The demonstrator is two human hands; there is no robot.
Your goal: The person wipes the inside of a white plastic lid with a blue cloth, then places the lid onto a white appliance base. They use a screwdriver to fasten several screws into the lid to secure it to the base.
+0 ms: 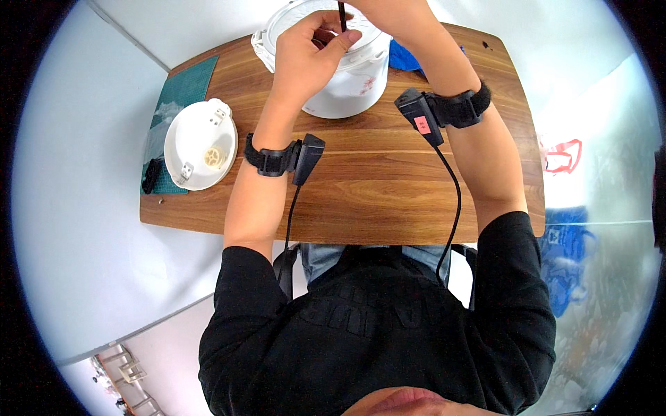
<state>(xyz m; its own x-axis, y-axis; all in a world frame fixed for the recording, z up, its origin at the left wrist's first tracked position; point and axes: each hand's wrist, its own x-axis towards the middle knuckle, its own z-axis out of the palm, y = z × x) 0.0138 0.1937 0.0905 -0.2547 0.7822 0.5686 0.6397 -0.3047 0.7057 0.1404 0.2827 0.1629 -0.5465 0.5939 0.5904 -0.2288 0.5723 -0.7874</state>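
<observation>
A white round appliance, much like a rice cooker, stands at the table's far side, with a pink flower print on its wall and slots in its top face. Above that face, the thin black shaft of a screwdriver points down; its upper end lies beyond the picture. My left hand has its thumb and fingers closed around the lower shaft, covering the tip. From the right, my right hand reaches to the shaft's upper part, its fingers partly cut off by the top edge.
On a green cutting mat at the left lie a white round cover with metal brackets, clear plastic film and a small black item. Blue material sits behind the appliance. Black wrist devices trail cables across the wooden table.
</observation>
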